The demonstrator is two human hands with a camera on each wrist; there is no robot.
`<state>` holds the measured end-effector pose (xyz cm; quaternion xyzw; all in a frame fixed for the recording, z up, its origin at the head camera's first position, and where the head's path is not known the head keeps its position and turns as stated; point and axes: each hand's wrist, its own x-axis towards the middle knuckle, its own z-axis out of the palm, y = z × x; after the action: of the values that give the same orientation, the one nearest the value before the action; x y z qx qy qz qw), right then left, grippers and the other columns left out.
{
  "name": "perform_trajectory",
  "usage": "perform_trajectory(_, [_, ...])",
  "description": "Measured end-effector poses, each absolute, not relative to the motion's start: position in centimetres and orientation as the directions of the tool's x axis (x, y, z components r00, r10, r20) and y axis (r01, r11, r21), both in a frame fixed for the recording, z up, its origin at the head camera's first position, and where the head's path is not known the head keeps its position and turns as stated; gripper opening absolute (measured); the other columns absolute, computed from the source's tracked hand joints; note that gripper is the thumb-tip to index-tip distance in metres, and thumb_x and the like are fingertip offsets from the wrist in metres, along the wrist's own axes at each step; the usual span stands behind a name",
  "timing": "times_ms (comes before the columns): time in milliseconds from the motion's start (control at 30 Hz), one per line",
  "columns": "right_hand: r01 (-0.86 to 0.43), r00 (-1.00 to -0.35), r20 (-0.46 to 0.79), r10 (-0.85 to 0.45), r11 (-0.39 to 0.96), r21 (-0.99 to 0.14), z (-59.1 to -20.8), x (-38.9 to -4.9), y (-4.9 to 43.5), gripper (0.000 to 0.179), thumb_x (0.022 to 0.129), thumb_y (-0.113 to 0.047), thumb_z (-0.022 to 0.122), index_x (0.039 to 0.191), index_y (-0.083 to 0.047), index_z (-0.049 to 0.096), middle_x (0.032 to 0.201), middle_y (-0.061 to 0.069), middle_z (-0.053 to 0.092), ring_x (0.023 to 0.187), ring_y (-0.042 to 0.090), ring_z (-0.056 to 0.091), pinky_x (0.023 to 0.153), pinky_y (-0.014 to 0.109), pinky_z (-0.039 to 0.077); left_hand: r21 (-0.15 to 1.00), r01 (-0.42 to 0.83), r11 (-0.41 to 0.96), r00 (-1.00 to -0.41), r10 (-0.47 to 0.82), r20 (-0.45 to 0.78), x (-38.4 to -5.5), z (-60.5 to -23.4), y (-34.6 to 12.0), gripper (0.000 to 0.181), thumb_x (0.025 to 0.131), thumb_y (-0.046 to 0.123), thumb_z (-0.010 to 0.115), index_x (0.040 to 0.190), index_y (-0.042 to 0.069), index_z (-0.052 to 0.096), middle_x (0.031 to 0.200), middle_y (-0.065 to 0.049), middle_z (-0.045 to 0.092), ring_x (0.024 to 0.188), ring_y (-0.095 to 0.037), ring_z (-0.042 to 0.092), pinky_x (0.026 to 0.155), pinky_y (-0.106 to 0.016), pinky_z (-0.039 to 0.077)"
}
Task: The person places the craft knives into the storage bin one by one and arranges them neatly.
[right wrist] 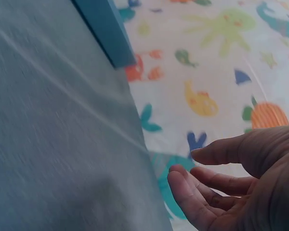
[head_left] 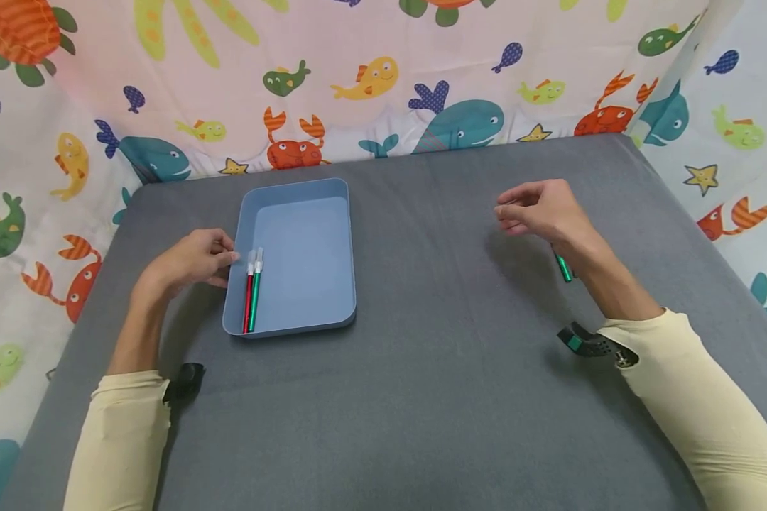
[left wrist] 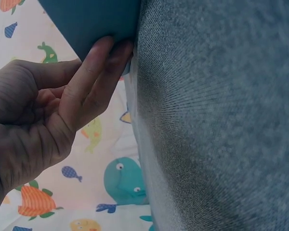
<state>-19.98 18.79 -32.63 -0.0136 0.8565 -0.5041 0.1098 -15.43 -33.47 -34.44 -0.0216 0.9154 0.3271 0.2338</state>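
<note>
A shallow blue tray (head_left: 307, 255) lies on the table, left of the middle. Inside it, along its left wall, a red marker (head_left: 248, 294) and a green marker (head_left: 256, 291) lie side by side, their clear caps toward the back. My left hand (head_left: 198, 259) grips the tray's left edge; in the left wrist view its fingers (left wrist: 94, 60) press the outer wall. Off to the right, my right hand (head_left: 540, 209) hovers above the table, fingers loosely bent and holding nothing. Partly hidden under the right wrist is another green marker (head_left: 562, 268).
Grey cloth covers the table (head_left: 409, 397). A curtain (head_left: 371, 78) printed with sea animals hangs along the back and both sides. Dark wrist straps show at the left cuff (head_left: 185, 383) and the right cuff (head_left: 594, 344).
</note>
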Motion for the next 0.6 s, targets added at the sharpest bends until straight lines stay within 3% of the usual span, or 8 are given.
perform_trajectory(200, [0.115,-0.981,-0.176,-0.079,0.492,-0.863,-32.7,-20.9,21.1,0.045,0.1,-0.021,0.071,0.13,0.011,0.062,0.079,-0.018,0.07,0.071,-0.001,0.072,0.07,0.021,0.066,0.586,-0.191,0.788,-0.891,0.111,-0.441,-15.4,-34.5,-33.6,0.036,0.111,0.014,0.049,0.135,-0.012,0.044,0.13,-0.033,0.054,0.109,-0.04,0.063,0.092,-0.051,0.065])
perform_trajectory(600, [0.164,-0.975,-0.22,-0.029,0.572,-0.803,-34.8,-21.1,24.6,0.046,0.101,-0.019,0.069,0.131,0.014,0.059,0.076,-0.016,0.068,0.069,0.0,0.071,0.067,0.021,0.065,0.601,-0.181,0.778,-0.895,0.123,-0.429,-15.3,-34.4,-33.7,0.035,0.111,0.013,0.05,0.134,-0.012,0.045,0.128,-0.033,0.055,0.108,-0.039,0.064,0.092,-0.051,0.065])
